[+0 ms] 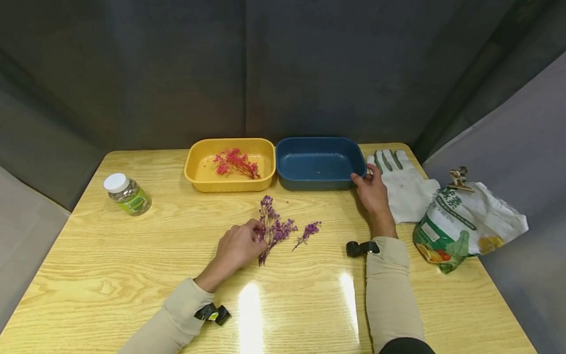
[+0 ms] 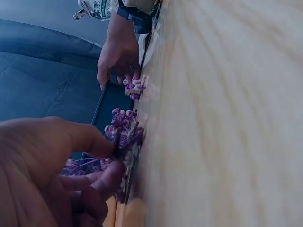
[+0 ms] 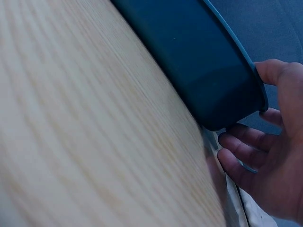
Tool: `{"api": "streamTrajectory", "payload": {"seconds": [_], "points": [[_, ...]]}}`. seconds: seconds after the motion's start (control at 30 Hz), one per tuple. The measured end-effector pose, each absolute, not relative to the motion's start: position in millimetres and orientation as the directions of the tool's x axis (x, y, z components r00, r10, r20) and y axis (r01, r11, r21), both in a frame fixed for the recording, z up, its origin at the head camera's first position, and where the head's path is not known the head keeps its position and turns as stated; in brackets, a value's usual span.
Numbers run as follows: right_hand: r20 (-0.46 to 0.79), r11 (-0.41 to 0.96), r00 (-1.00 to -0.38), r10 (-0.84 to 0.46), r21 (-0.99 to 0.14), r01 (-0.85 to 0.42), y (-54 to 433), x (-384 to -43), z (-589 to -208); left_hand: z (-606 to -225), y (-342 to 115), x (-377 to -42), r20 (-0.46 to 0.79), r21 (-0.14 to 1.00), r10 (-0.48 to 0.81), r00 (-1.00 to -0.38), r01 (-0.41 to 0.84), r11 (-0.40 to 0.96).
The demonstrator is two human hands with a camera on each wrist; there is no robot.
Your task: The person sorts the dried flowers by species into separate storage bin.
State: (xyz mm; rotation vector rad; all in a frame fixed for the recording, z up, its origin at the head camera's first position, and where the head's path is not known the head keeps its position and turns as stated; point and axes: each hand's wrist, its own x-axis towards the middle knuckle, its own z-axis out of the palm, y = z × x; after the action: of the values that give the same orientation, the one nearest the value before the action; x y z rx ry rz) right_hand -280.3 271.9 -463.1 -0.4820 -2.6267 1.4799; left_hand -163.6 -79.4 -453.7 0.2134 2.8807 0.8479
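My left hand [image 1: 240, 246] pinches the stems of a sprig of purple dried flowers [image 1: 279, 230] just over the table; in the left wrist view the thumb and index finger meet at the flowers [image 2: 124, 124]. A smaller purple sprig [image 1: 309, 230] lies apart to its right. At the right front corner of a blue tub [image 1: 320, 185], my right hand [image 1: 373, 196] grips the rim, thumb on top and fingers at the outer side [image 3: 203, 71]. Inside the blue tub there is only a tiny speck.
Touching the blue tub on its left is a yellow tub [image 1: 221, 186] holding pink dried flowers [image 1: 236, 162]. A white-capped jar [image 1: 129, 195] stands at the left. White gloves [image 1: 404, 191] and a clipped printed bag [image 1: 460, 221] lie on the right.
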Motion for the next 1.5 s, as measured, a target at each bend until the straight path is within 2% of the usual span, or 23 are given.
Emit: {"api": "streamTrajectory", "payload": {"seconds": [0.27, 0.5, 0.83, 1.23, 1.5], "points": [[-0.073, 0.488, -0.946, 0.316, -0.843, 0.228, 272, -280, -463, -449, -82, -165, 0.019, 0.610, 0.158, -0.987, 0.137, 0.781], [-0.072, 0.486, -0.948, 0.311, -0.845, 0.223, 272, -280, -463, -444, -82, -165, 0.092, 0.694, 0.093, -0.991, 0.131, 0.708], [-0.082, 0.481, -0.946, 0.313, -0.845, 0.233, 271, -280, -464, -432, -87, -166, 0.085, 0.822, 0.069, -0.994, 0.109, 0.559], [-0.078, 0.479, -0.945, 0.318, -0.847, 0.231, 272, -279, -465, -427, -84, -164, -0.023, 0.852, 0.081, -0.996, 0.023, 0.522], [-0.075, 0.485, -0.948, 0.310, -0.845, 0.226, 272, -280, -465, -428, -83, -164, 0.070, 0.873, 0.076, -0.995, 0.098, 0.478]]}}
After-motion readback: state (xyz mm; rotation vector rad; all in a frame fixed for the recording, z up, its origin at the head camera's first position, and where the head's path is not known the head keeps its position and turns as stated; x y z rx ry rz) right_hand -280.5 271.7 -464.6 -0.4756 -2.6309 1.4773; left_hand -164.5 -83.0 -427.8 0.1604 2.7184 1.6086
